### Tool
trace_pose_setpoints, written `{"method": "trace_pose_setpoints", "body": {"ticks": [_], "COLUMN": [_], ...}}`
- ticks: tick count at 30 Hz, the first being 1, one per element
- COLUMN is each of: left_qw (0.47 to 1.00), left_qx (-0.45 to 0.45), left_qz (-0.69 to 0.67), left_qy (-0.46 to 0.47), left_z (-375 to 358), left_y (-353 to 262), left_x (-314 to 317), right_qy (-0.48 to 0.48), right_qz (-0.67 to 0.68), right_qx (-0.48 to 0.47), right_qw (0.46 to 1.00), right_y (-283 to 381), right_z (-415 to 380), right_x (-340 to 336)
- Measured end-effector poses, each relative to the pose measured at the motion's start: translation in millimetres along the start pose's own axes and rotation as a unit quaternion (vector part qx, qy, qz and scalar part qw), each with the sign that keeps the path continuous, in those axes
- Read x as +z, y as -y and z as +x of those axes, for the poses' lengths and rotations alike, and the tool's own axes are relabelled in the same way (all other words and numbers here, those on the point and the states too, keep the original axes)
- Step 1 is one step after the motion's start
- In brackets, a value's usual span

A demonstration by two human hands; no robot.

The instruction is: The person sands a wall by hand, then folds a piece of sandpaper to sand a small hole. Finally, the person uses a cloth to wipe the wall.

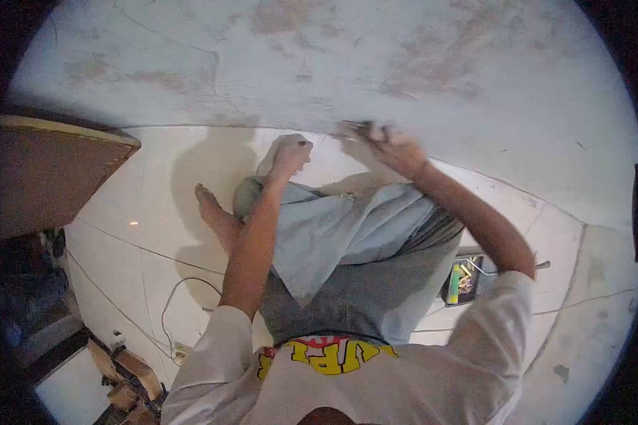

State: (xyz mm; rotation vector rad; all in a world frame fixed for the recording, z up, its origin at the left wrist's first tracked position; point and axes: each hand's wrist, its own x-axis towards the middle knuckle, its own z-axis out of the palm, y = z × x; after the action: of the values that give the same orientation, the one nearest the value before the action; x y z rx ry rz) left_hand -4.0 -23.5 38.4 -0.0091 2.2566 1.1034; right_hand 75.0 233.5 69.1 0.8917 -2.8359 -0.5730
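Left hand point(290, 152) fisted on pale cloth point(333, 227), right hand point(393, 149) closed around blurred dark tool point(358, 127) near wall point(404, 64)

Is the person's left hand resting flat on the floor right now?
No. The left hand is raised and closed in a fist on the pale blue cloth over the lap.

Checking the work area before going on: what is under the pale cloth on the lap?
The pale cloth drapes over grey-clad legs; one bare foot sticks out. The left hand grips its top edge. Anything else beneath is covered.
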Motion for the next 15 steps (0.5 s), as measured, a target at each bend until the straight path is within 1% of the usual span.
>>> {"method": "trace_pose_setpoints", "body": {"ticks": [1, 2, 4, 5, 6, 7, 8, 10, 11, 13, 14, 15], "left_qw": [1.000, 1.000, 1.000, 1.000, 0.999, 0.999, 1.000, 1.000, 1.000, 1.000, 1.000, 0.999], "left_qx": [-0.001, -0.008, -0.014, 0.005, 0.024, 0.024, 0.023, 0.025, 0.021, 0.020, 0.015, 0.007], "left_qz": [0.000, -0.008, -0.018, -0.014, -0.009, -0.009, -0.005, -0.003, -0.014, -0.020, 0.013, 0.040], "left_qy": [-0.002, -0.012, -0.019, -0.023, -0.027, -0.025, -0.010, 0.010, 0.012, 0.012, 0.010, 0.008], "left_z": [2.7, 6.0, 9.3, 11.0, 12.5, 13.1, 13.2, 10.7, 7.6, 3.0, 1.4, -1.0], "left_y": [1.2, 2.9, 2.1, -1.6, -4.0, -4.7, -8.1, -13.3, -12.7, -15.7, -18.6, -20.0], "left_x": [-1.6, 1.4, 9.9, 13.6, 14.3, 12.2, 11.8, 16.5, 14.9, 6.7, 5.0, 6.3], "right_qy": [-0.049, -0.049, -0.014, -0.014, -0.032, -0.047, -0.045, -0.090, -0.089, -0.103, -0.108, -0.068], "right_qz": [-0.060, -0.060, -0.082, -0.084, -0.074, -0.062, -0.063, -0.024, -0.026, -0.137, -0.139, -0.076], "right_qx": [-0.051, -0.053, -0.003, -0.003, 0.010, 0.020, 0.020, 0.008, 0.013, -0.021, -0.020, 0.028], "right_qw": [0.996, 0.996, 0.997, 0.996, 0.997, 0.997, 0.997, 0.996, 0.996, 0.985, 0.984, 0.994], "right_y": [-16.1, -22.2, -25.3, -22.7, -17.8, -11.7, -5.2, 7.8, 14.9, 26.9, 24.1, 22.7], "right_z": [-14.3, -21.3, -33.1, -32.1, -29.2, -23.9, -16.6, 3.2, 17.6, 47.4, 47.4, 43.1], "right_x": [2.0, -2.1, -11.5, -14.2, -15.7, -19.6, -11.8, 8.9, 5.0, -2.7, -2.9, -3.5]}}
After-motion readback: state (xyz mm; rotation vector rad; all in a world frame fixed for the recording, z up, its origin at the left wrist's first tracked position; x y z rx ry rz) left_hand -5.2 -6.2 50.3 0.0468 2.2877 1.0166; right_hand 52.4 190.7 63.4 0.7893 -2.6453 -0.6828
